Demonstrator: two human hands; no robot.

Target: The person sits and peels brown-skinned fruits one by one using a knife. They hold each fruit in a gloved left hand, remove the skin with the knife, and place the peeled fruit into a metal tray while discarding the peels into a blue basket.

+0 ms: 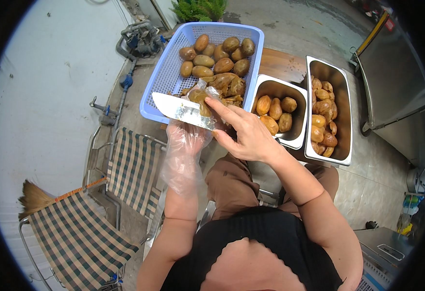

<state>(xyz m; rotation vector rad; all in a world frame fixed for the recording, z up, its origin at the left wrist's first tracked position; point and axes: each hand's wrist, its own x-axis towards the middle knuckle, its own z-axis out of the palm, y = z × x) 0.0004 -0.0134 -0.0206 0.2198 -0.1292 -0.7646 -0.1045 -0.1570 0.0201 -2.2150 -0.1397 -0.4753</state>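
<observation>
My left hand (189,137), in a clear plastic glove, holds a brown oval fruit (199,99) over the near edge of a blue mesh basket (164,75). In my right hand (247,132) is a wide-bladed knife (177,107); its handle is hidden by the hand. The blade lies across the near side of the fruit, pointing left, while my right fingers reach over onto the fruit. Behind the hands, the basket holds several whole brown fruits (224,65) and a heap of soft brown peels (229,85).
Right of the basket stand a small steel pan (297,109) and a longer steel pan (343,102), both holding peeled-looking fruits, on a wooden surface (283,63). Checked folding chairs (134,165), a broom (35,199) and wall pipes (125,82) are at left. A steel cabinet (397,87) stands at right.
</observation>
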